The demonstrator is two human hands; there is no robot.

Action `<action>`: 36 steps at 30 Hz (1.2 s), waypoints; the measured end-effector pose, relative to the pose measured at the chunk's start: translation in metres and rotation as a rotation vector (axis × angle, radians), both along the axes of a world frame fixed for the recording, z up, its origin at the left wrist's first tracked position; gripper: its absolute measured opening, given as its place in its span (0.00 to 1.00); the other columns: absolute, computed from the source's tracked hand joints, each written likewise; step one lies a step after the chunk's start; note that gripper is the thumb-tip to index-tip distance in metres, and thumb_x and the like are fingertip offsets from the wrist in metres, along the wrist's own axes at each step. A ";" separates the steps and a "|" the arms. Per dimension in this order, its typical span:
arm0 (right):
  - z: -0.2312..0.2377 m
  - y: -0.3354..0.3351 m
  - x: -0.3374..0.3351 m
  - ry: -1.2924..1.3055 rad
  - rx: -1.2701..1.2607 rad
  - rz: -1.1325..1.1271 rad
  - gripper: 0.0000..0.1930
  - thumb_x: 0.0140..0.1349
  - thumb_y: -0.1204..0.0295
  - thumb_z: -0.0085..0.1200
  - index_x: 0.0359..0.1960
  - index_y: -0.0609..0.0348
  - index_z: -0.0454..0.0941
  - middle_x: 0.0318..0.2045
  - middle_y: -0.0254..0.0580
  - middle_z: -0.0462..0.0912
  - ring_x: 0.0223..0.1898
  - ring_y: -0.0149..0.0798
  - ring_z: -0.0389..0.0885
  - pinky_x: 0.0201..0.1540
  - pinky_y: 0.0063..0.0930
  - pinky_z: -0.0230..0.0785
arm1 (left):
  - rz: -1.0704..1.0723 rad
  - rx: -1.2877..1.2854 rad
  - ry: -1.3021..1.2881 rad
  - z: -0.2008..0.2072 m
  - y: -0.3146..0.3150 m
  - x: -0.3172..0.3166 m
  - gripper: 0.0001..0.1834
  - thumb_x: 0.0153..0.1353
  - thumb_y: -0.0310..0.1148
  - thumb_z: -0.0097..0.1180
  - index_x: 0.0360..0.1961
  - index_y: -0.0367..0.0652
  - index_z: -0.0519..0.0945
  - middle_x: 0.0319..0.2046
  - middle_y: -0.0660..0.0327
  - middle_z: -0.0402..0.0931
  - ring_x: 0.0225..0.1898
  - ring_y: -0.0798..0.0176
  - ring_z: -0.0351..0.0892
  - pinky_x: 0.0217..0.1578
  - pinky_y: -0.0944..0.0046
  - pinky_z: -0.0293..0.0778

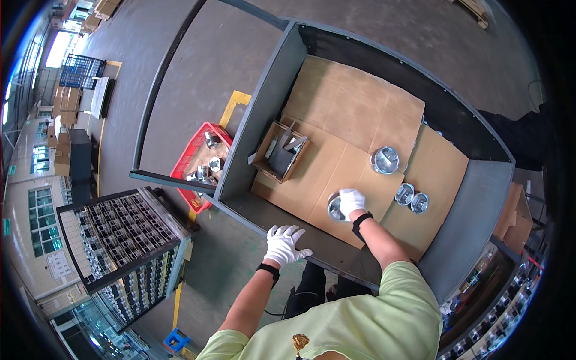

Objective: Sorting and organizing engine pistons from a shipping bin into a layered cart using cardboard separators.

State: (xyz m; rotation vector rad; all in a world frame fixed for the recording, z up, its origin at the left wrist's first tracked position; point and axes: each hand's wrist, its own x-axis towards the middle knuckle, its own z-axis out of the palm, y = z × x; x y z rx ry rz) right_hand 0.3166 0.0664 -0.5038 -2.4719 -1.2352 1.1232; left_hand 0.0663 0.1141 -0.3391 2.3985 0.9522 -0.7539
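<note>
My right hand (351, 203), in a white glove, grips the right side of a silver metal piston (334, 207) standing on the cardboard lining. Part of that piston is hidden under my fingers. My left hand (284, 245), gloved too, lies with fingers spread at the front rim of the grey metal bin (241, 207). A larger piston (384, 160) sits on the cardboard (336, 141) beyond my right hand. Two smaller pistons (412, 198) lie side by side farther right.
A small cardboard box (281, 150) with dark and grey pieces stands at the bin's left. Outside the bin, a red crate (198, 150) holds several metal parts. A rack of stacked parts (129, 246) stands at the lower left, and a blue stool (176, 340) near it.
</note>
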 end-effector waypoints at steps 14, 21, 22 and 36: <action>0.007 0.000 0.098 -0.853 0.171 0.124 0.18 0.58 0.61 0.55 0.50 0.45 0.80 0.53 0.40 0.75 0.54 0.44 0.75 0.58 0.39 0.63 | -0.004 -0.150 0.114 0.017 -0.004 0.004 0.44 0.49 0.71 0.51 0.63 0.59 0.68 0.63 0.63 0.65 0.65 0.53 0.61 0.66 0.43 0.49; 0.017 0.046 0.099 -0.674 -0.661 0.496 0.29 0.60 0.53 0.47 0.57 0.61 0.72 0.57 0.48 0.73 0.60 0.51 0.69 0.60 0.51 0.54 | -0.023 -0.093 0.066 0.010 -0.005 -0.001 0.42 0.49 0.70 0.51 0.62 0.59 0.70 0.61 0.65 0.67 0.63 0.55 0.64 0.63 0.43 0.53; 0.020 0.054 0.102 -0.606 -0.566 0.500 0.29 0.60 0.53 0.47 0.57 0.60 0.72 0.57 0.50 0.73 0.60 0.52 0.69 0.59 0.53 0.55 | 0.001 -0.082 0.073 0.016 -0.009 -0.005 0.42 0.49 0.70 0.51 0.61 0.60 0.70 0.61 0.65 0.68 0.63 0.55 0.64 0.63 0.43 0.53; 0.346 -0.161 0.028 -0.535 0.237 -0.113 0.10 0.44 0.64 0.58 0.31 0.45 0.85 0.34 0.41 0.83 0.39 0.46 0.81 0.42 0.36 0.74 | -0.168 -0.029 0.222 0.001 0.006 0.003 0.49 0.45 0.79 0.45 0.64 0.62 0.67 0.66 0.62 0.63 0.68 0.52 0.57 0.65 0.44 0.50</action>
